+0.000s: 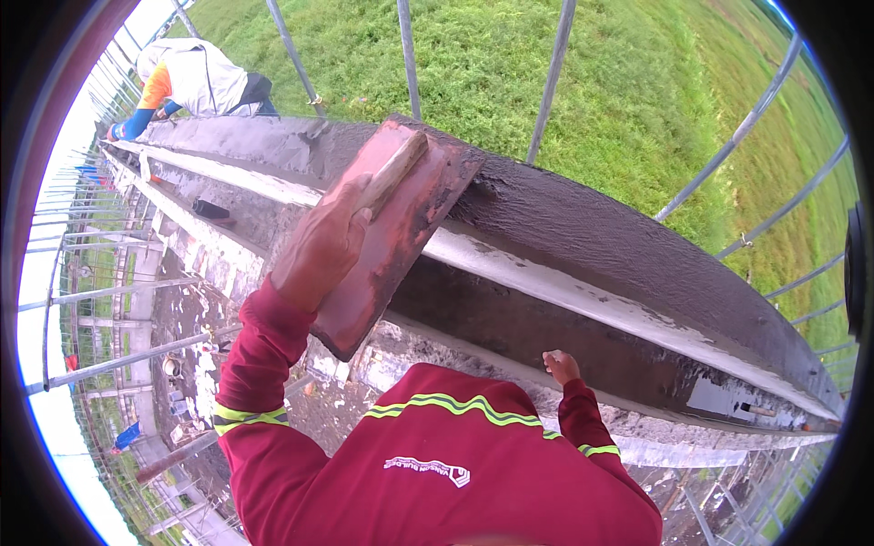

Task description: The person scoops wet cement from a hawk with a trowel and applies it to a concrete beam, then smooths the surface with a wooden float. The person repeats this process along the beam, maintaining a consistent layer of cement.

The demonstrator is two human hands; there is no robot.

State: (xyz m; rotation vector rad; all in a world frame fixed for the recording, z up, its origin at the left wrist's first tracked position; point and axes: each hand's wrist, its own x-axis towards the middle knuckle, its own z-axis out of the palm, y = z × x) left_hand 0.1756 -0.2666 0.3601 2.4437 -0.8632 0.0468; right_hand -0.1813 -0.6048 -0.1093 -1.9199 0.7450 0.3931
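Note:
My left hand (328, 241) is closed around the wooden handle (397, 175) of a plastering float, whose reddish rectangular board (396, 255) is stained with grey mortar. The float is tilted across the long concrete wall, and its far corner overlaps the dark, wet-looking mortar band (619, 241). I cannot tell whether the board touches that surface. Over the near edge of the wall, my right hand (562, 366) has its fingers curled in. Whatever it may hold is hidden. A pale raised strip (546, 275) runs lengthwise beside a dark recessed channel (537, 326).
At the far left, a person in a white and orange top (205, 77) leans over the same wall. Metal poles (553, 77) stand along its grassy side. A black object (211, 209) lies on the ledge, and a short brown stick-like piece (757, 411) lies near the right end.

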